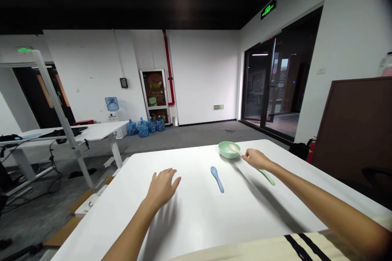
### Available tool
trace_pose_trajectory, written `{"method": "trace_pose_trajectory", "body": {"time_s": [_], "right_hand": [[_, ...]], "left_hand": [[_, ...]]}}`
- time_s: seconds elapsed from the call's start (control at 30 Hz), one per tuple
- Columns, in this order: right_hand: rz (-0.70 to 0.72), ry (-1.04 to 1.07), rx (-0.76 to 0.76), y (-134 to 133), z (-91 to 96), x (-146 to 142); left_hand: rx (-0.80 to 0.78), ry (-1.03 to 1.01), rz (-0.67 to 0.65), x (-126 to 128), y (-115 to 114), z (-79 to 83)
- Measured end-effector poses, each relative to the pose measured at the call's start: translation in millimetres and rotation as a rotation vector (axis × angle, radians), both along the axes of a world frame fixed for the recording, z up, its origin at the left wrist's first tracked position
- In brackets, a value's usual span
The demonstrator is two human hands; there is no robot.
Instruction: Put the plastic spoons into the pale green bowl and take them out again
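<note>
My right hand (256, 158) is closed on the handle of a pale pink spoon (234, 148). The bowl end of that spoon is over the green bowl (227, 154) near the table's far edge; whether it touches the inside I cannot tell. Partly hidden behind my right hand and forearm, a green spoon (268, 178) lies on the white table (196, 216). A blue spoon (217, 179) rests on the tabletop between my hands, its handle toward me. My left hand (163, 185) hovers above the table's left part, fingers spread, holding nothing.
Cardboard pieces (63, 231) lie on the floor left of the table. Farther left stands another white desk (101, 130) with a metal post and cables. Blue water bottles (143, 127) stand along the back wall. A brown panel (355, 130) rises at the right.
</note>
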State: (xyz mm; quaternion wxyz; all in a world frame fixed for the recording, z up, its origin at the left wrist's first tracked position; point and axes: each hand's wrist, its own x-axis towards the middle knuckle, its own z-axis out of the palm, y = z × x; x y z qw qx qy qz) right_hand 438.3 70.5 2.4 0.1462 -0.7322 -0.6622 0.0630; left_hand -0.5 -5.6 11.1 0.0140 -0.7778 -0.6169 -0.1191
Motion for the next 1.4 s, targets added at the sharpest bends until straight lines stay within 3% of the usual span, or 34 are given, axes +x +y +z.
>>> {"method": "trace_pose_trajectory", "body": {"time_s": [0.3, 0.53, 0.73, 1.4], "right_hand": [[-0.145, -0.035, -0.05, -15, -11.1, 31], [-0.223, -0.059, -0.128, -15, -46.1, 50], [-0.188, -0.069, -0.201, -10, -68.4, 55], [-0.137, -0.101, -0.292, -8, -79.6, 55]], "left_hand": [[0.015, -0.004, 0.002, 0, 0, -0.4], [0.017, -0.001, 0.002, 0, 2, -1.6], [-0.002, 0.006, 0.006, 1, 3, -1.0], [-0.011, 0.024, 0.008, 2, 5, -2.2]]}}
